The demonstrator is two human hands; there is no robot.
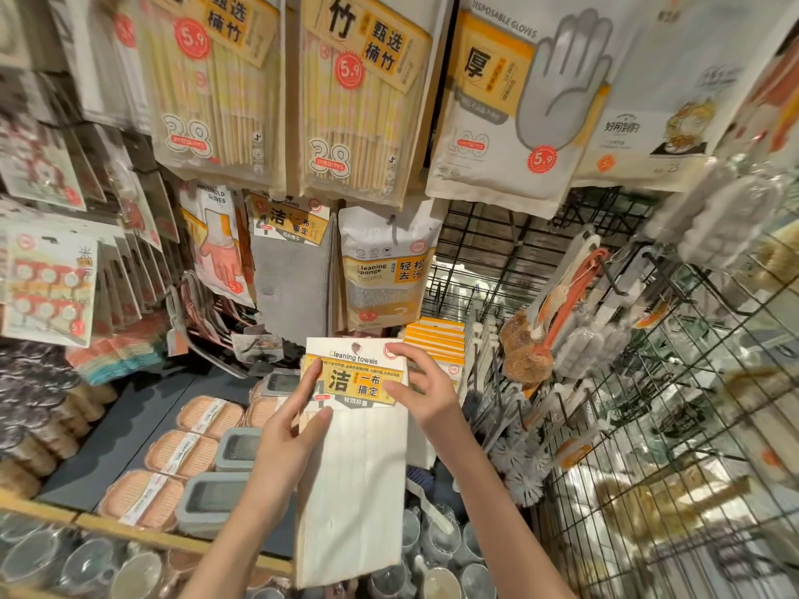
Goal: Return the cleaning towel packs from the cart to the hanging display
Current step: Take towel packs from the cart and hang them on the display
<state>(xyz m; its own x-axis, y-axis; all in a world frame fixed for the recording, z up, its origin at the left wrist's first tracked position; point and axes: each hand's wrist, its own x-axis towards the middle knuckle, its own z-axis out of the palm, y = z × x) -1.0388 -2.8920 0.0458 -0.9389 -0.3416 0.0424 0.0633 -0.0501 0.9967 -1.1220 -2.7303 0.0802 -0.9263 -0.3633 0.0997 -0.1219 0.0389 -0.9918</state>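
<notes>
A white cleaning towel pack with a yellow header card is held upright in front of me, below the hanging rows. My left hand pinches its left edge, thumb on the front just under the label. My right hand grips the top right corner of the card, fingers curled over its face. Above, a grey cleaning towel pack with the same yellow label hangs on the display. Its hook is hidden behind the packs above.
Bamboo chopstick packs and disposable glove packs hang overhead. A cleaning sponge pack hangs right of the grey towels. Soap boxes lie on the shelf at left. A black wire rack with brushes stands right. Glass cups sit below.
</notes>
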